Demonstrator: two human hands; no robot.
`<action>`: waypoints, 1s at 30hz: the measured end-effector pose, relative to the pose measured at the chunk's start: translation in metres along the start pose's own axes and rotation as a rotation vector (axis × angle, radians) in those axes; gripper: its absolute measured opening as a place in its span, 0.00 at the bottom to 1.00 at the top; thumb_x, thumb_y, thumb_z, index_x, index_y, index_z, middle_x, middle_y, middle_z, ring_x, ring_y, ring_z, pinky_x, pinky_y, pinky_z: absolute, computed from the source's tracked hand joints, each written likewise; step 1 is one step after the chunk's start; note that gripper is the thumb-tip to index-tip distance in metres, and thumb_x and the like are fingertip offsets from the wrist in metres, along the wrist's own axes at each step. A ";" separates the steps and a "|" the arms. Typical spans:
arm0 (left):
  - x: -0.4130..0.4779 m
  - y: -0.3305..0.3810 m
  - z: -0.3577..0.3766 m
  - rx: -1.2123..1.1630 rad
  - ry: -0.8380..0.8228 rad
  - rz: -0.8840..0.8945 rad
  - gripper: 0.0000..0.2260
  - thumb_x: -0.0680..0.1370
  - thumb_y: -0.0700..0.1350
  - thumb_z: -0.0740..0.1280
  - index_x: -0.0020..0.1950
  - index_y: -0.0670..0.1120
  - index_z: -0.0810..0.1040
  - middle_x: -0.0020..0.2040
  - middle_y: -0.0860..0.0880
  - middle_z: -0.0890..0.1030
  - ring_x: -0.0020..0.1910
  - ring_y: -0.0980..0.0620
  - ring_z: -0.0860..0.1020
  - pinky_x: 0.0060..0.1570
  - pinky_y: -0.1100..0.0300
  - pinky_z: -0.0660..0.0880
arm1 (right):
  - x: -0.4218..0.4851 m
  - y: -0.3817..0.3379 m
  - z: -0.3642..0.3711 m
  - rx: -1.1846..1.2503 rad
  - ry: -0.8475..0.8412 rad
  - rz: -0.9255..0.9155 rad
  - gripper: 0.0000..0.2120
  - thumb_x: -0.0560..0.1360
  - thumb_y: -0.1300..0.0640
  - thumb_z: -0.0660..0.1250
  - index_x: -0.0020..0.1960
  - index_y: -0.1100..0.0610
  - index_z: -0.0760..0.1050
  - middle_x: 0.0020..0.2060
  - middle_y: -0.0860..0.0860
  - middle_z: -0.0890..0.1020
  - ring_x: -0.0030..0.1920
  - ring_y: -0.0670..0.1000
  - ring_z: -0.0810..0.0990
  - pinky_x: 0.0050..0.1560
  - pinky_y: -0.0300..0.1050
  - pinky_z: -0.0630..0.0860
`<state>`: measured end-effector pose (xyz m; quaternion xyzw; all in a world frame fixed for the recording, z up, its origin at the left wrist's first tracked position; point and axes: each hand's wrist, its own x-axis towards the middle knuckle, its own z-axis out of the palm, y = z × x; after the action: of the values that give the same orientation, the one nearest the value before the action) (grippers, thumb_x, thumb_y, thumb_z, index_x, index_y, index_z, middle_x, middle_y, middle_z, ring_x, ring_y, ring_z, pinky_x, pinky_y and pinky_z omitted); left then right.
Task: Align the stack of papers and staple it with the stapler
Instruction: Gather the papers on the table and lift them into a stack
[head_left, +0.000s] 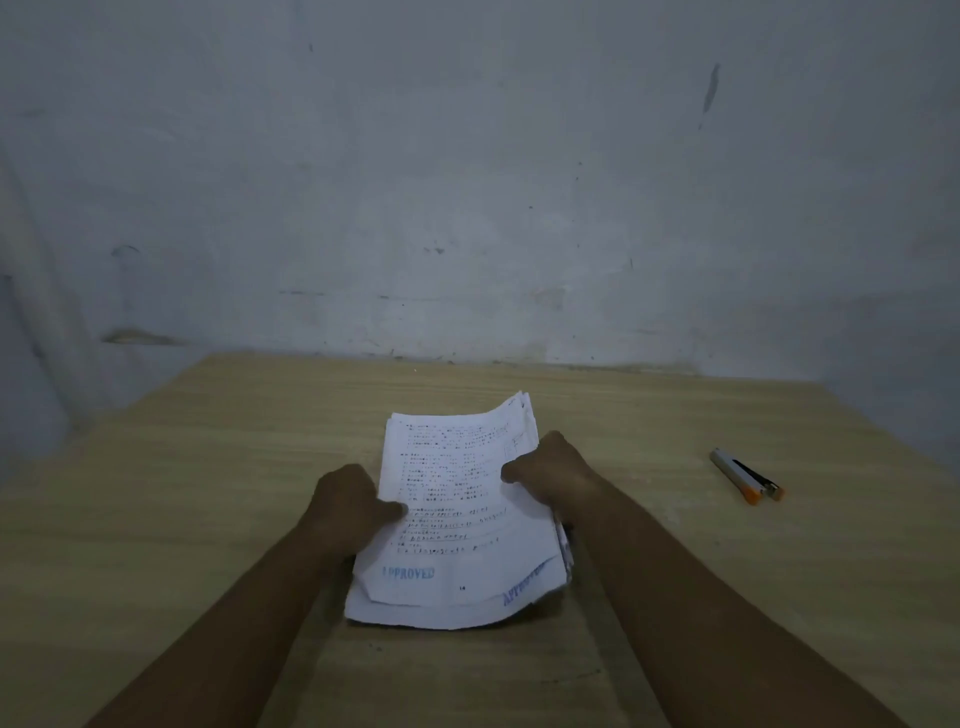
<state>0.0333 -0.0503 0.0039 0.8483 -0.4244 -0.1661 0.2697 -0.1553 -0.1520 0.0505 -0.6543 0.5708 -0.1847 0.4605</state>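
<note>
A stack of white printed papers (457, 525) is in the middle of the wooden table, held in both hands. Blue "APPROVED" stamps show near its bottom edge, and the lower sheets are fanned out of line. My left hand (350, 501) grips the stack's left edge, thumb on top. My right hand (550, 475) grips the right edge, thumb on the top sheet. The far right corner of the papers curls upward. A small grey and orange stapler (746, 476) lies on the table to the right, well apart from both hands.
The light wooden table (208, 493) runs up to a scuffed grey wall (467, 182) at the back. Its left edge slants away at the far left.
</note>
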 end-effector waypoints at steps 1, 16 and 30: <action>-0.001 0.000 0.003 0.031 0.025 0.016 0.15 0.71 0.50 0.75 0.37 0.43 0.72 0.34 0.51 0.73 0.32 0.56 0.72 0.26 0.66 0.63 | -0.001 0.000 0.000 0.007 0.005 0.007 0.38 0.74 0.59 0.71 0.75 0.66 0.53 0.59 0.58 0.75 0.40 0.50 0.76 0.36 0.42 0.74; 0.003 0.005 -0.008 -0.573 0.112 -0.070 0.36 0.64 0.66 0.75 0.59 0.41 0.74 0.52 0.47 0.81 0.45 0.49 0.82 0.38 0.56 0.80 | -0.007 0.021 -0.027 0.501 -0.121 -0.294 0.15 0.74 0.68 0.69 0.61 0.62 0.78 0.51 0.56 0.85 0.48 0.57 0.85 0.51 0.52 0.81; -0.023 0.065 0.002 -0.548 0.304 0.558 0.11 0.82 0.42 0.59 0.64 0.51 0.66 0.51 0.65 0.75 0.45 0.73 0.77 0.41 0.74 0.75 | -0.020 0.011 -0.041 0.300 0.071 -0.530 0.22 0.82 0.64 0.57 0.73 0.50 0.64 0.59 0.44 0.74 0.58 0.46 0.74 0.55 0.38 0.71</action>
<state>-0.0223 -0.0646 0.0428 0.6127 -0.5333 -0.0666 0.5794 -0.1983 -0.1492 0.0680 -0.6981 0.3623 -0.4033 0.4678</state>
